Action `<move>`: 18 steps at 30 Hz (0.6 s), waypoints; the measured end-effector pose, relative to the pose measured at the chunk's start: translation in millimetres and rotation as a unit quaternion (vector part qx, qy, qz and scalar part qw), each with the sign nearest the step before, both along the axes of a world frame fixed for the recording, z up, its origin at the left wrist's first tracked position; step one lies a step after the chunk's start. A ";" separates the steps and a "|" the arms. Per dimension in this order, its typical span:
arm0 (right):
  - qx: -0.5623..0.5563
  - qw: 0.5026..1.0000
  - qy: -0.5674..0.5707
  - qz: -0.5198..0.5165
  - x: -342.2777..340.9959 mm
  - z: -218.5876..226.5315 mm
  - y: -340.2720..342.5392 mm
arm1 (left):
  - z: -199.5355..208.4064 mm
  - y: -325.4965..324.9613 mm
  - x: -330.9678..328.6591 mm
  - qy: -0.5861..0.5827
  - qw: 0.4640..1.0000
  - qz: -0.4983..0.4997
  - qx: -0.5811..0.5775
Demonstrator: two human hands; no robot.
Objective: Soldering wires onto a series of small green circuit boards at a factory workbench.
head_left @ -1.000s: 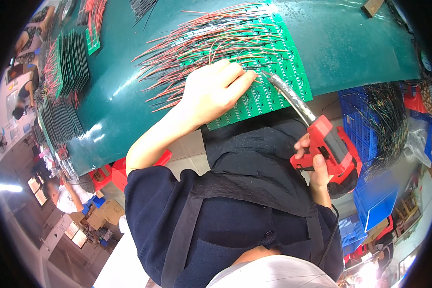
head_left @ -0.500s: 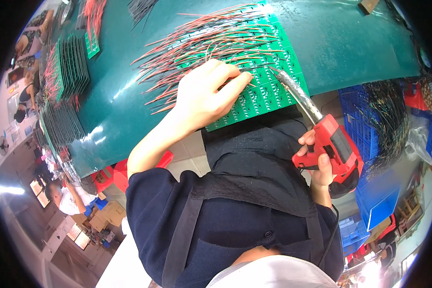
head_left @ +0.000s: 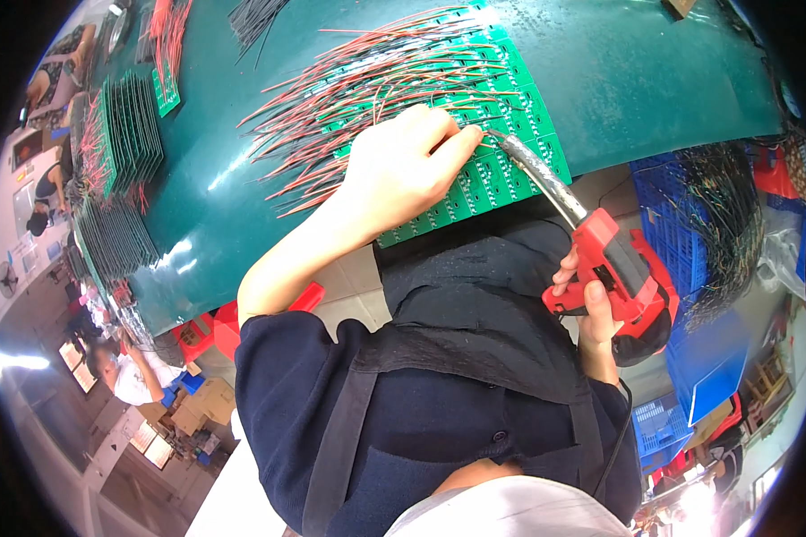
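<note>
The head view is showing, nearest, the navy shirt [head_left: 322, 376] and the black apron [head_left: 475, 286] of the person who is working. Just beyond, on the right side, the right hand [head_left: 597, 327] is grasping the handle of a red soldering gun [head_left: 631, 277], its fingers curling around the grip. The metal barrel is pointing up and to the left, and its tip [head_left: 492, 134] is standing just beside the left hand [head_left: 407, 161]. The thumb and forefinger of this hand are coming together there, but I cannot tell whether they are grasping a wire, because the hand is hiding it.

Under the left hand, a green circuit-board panel [head_left: 470, 199] is lying at the near edge of the green table [head_left: 654, 107]. Red and black wires [head_left: 318, 134] are covering much of it and reaching past its left side.

In my judgement, a wire end is being soldered to the panel; the next move is calling for a steady tip and for fingertips clear of hot metal.

Farther left, a stack of circuit boards [head_left: 132, 134] is standing on the table; beyond, a co-worker [head_left: 134, 378] is wearing white.
</note>
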State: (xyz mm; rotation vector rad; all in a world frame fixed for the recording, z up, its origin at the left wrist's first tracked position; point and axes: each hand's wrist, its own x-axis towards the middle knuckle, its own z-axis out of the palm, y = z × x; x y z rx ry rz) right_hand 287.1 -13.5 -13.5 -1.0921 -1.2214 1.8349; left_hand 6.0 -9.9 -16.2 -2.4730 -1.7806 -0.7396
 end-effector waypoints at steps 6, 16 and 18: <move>-0.005 1.000 -0.012 0.019 2.8 -0.4 -0.5 | -0.9 0.3 2.0 -0.001 1.000 0.014 0.008; 0.026 0.999 0.044 0.011 0.6 -4.9 7.0 | 0.1 0.7 1.2 0.006 1.000 0.013 0.003; 0.030 0.999 0.040 0.004 -0.4 -3.1 8.1 | 0.4 2.2 1.5 0.006 1.000 0.009 0.007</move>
